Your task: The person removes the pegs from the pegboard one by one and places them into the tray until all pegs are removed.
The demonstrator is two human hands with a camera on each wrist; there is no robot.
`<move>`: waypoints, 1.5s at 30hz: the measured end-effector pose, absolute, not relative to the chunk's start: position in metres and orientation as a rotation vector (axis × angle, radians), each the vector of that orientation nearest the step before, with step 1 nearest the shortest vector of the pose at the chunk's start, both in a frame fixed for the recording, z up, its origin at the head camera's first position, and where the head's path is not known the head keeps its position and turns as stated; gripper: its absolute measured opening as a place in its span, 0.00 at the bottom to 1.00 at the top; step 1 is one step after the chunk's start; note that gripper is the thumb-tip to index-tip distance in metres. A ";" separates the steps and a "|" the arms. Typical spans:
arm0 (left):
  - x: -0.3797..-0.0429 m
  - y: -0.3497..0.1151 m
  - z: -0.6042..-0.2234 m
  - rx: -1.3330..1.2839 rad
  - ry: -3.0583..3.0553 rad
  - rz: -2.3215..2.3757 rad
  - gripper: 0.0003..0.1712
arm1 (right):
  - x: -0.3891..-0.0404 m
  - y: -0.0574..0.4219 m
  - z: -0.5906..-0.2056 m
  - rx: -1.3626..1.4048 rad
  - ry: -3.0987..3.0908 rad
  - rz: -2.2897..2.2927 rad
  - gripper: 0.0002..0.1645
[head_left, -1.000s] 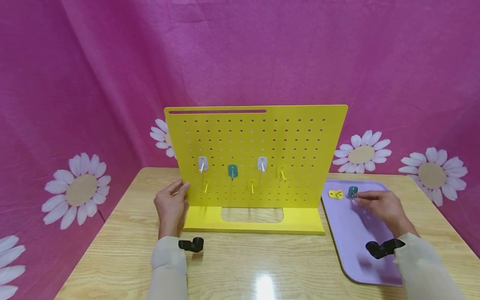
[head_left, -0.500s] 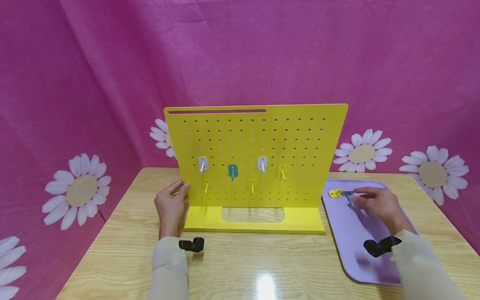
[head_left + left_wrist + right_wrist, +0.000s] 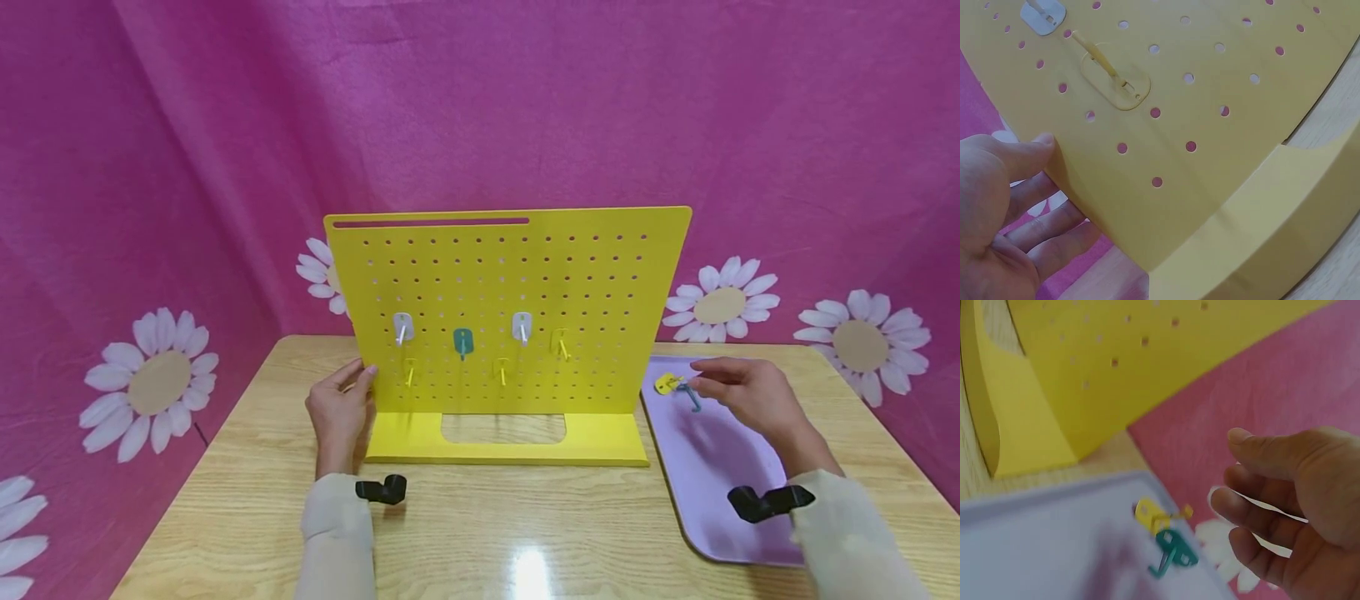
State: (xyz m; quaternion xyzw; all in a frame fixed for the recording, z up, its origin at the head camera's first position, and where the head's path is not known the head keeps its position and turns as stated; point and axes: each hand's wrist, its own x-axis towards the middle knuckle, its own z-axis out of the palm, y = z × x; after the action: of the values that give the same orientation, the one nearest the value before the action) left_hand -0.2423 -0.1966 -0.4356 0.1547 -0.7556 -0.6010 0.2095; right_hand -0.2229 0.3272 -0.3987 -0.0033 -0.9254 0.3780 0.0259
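A yellow pegboard (image 3: 615, 221) stands upright on its base. My left hand (image 3: 337, 412) grips its left edge, thumb (image 3: 1038, 147) on the front face and the other fingers behind. Over the lilac tray (image 3: 720, 517), my right hand (image 3: 750, 404) hovers with loosely bent fingers and nothing between them. Just left of it, a teal hook (image 3: 1175, 547) lies in the tray against a yellow hook (image 3: 1146, 514). On the board hang two white hooks (image 3: 403, 327), a teal hook (image 3: 462, 342) and several yellow hooks (image 3: 562, 343).
A light wooden table (image 3: 465, 525) bears the board and, to its right, the tray. Behind them hangs a magenta cloth (image 3: 510, 100) printed with white daisies. The board's base (image 3: 502, 452) juts forward with a cut-out in it.
The right hand has let go of the teal hook and lifted slightly away. That hook has shifted left, up against the yellow one in the tray. My left hand keeps its hold.
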 end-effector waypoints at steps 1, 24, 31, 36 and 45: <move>-0.242 -0.197 -0.436 0.426 -2.098 -1.672 0.19 | -0.222 0.324 -0.396 -0.001 -2.862 1.179 0.33; -0.240 -0.196 -0.433 0.495 -2.114 -1.702 0.19 | -0.219 0.246 -0.365 0.461 -2.589 1.342 0.18; -0.241 -0.196 -0.434 0.485 -2.106 -1.715 0.19 | -0.224 0.226 -0.365 0.511 -2.586 1.389 0.18; -0.240 -0.197 -0.433 0.468 -2.120 -1.697 0.19 | -0.226 0.212 -0.362 0.489 -2.602 1.430 0.19; -0.241 -0.198 -0.433 0.468 -2.129 -1.684 0.19 | -0.234 0.194 -0.367 0.497 -2.581 1.481 0.16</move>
State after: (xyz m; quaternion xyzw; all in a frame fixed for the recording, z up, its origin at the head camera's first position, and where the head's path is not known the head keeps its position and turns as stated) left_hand -0.2412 -0.1976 -0.4328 0.1668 -0.7585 -0.5999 0.1922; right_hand -0.2336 0.1937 -0.3667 0.1643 -0.8538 0.4900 0.0622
